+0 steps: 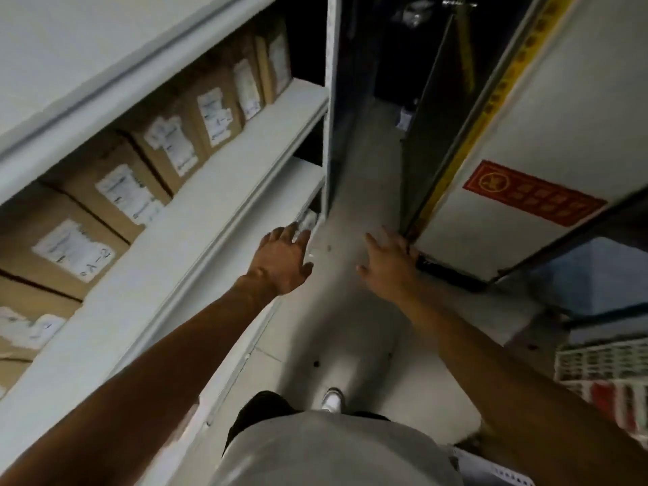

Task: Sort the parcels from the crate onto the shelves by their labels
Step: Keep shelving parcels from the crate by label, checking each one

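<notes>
Cardboard parcels on shelf, labels blurred; left hand, right hand fingers apart, empty.

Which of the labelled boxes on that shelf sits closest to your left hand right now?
None in the upper row: the small white-labelled parcel on the lower shelf, just beyond the left hand, is closest. The brown cardboard boxes stand higher.

— How is the light?
— Dim. A pale glare pools on the floor; the aisle beyond it sinks to black.
— Sharp?
— No. Labels on the boxes left of that glare smear unreadable, and both hands are soft with blur.
— Edges?
— The shelves bow and lean, wide-angle bent.
</notes>
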`<move>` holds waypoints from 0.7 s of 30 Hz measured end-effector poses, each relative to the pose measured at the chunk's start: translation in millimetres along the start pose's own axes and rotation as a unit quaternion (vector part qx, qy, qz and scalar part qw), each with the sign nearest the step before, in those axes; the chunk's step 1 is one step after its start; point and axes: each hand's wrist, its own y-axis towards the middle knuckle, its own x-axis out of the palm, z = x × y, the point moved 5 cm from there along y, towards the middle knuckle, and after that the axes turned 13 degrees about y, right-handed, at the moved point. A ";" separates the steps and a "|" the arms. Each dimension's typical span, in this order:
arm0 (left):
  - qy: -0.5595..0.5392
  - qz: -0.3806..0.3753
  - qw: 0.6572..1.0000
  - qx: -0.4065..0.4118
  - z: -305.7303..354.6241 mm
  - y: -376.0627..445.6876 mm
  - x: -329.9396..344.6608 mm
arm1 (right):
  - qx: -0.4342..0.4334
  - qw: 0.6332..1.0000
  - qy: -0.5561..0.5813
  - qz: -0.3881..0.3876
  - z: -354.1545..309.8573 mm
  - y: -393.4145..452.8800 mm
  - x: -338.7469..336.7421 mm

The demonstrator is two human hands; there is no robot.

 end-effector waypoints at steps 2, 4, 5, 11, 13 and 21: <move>0.034 0.018 0.998 0.052 33.4 30.5 -16.6 | 0.041 0.999 0.013 0.023 39.5 -2.3 -17.0; 0.056 0.030 0.992 0.108 66.2 61.1 -32.9 | 0.080 0.996 0.028 0.040 74.1 -6.3 -31.3; 0.063 0.032 0.988 0.136 82.7 76.0 -39.9 | 0.099 0.993 0.034 0.047 90.2 -8.8 -38.2; 0.052 0.076 0.960 0.263 178.5 153.7 -92.3 | 0.208 0.969 0.069 0.116 178.2 -12.5 -82.8; 0.036 0.091 0.947 0.307 209.4 176.3 -109.8 | 0.248 0.954 0.088 0.143 201.5 -13.0 -97.0; 0.137 0.085 0.867 0.472 356.2 238.6 -140.1 | 0.406 0.885 0.113 0.196 292.8 -60.9 -120.4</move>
